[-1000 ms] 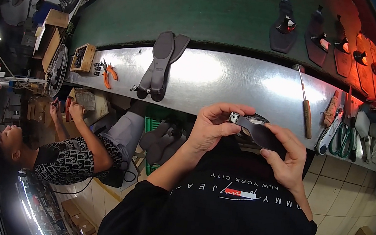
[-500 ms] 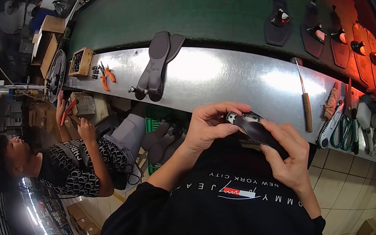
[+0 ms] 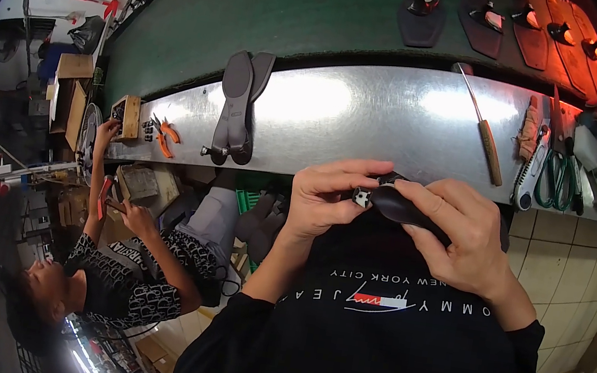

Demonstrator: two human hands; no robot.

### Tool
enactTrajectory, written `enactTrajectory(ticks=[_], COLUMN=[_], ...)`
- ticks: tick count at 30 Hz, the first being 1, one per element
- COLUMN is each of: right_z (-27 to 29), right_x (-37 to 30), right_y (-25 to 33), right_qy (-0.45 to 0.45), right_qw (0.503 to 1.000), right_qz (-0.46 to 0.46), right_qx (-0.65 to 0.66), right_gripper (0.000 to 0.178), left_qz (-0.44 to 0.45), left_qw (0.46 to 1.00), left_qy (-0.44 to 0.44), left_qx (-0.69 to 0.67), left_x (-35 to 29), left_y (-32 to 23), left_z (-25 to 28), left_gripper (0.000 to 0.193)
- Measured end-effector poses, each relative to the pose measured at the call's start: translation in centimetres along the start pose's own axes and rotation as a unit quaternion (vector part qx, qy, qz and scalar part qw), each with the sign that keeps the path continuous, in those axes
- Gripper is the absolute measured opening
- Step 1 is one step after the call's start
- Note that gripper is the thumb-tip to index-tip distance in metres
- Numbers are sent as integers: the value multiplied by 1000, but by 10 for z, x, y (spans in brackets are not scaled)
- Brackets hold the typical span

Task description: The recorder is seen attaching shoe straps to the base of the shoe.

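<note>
In front of my chest I hold a dark sandal sole with a shiny metallic fitting at its left end. My left hand pinches that end between thumb and fingers. My right hand is wrapped round the other end, hiding part of it. Both hands are raised near the front edge of the metal bench. Beyond them, to the left, a pair of dark soles lies crossed on the bench.
At right lie an awl, a cutter knife and green-handled scissors. Orange-handled pliers and a small wooden box sit at left. Soles rest on the green belt. A co-worker sits at left.
The view has shifted. The sole in my hands has turned, its metallic end now facing more toward me. The co-worker's one hand has moved to the small wooden box.
</note>
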State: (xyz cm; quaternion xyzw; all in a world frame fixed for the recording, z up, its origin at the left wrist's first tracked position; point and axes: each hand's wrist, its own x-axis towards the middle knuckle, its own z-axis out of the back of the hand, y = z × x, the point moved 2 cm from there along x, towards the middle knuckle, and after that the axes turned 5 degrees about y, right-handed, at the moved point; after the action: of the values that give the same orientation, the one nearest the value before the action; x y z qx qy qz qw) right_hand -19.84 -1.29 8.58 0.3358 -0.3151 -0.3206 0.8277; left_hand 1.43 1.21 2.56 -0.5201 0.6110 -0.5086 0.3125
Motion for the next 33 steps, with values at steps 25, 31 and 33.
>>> enactTrajectory(ticks=[25,31,33], right_z=[-2,-5,-7], right_x=[-3,-4,-5], right_y=[1,-7,-14], right_qy=[28,13,14], right_qw=[997,1000,998], right_qz=[14,-17,-52], right_qx=[-74,-21,18], right_gripper=[43,41,38], left_qz=[-20,-6,1], left_qw=[995,994,994], left_qy=[36,38,48], left_qx=[91,102,101], left_x=[4,4,3], left_y=[-6,0,0], left_z=[-12,-11,-14], left_gripper=[47,45,46])
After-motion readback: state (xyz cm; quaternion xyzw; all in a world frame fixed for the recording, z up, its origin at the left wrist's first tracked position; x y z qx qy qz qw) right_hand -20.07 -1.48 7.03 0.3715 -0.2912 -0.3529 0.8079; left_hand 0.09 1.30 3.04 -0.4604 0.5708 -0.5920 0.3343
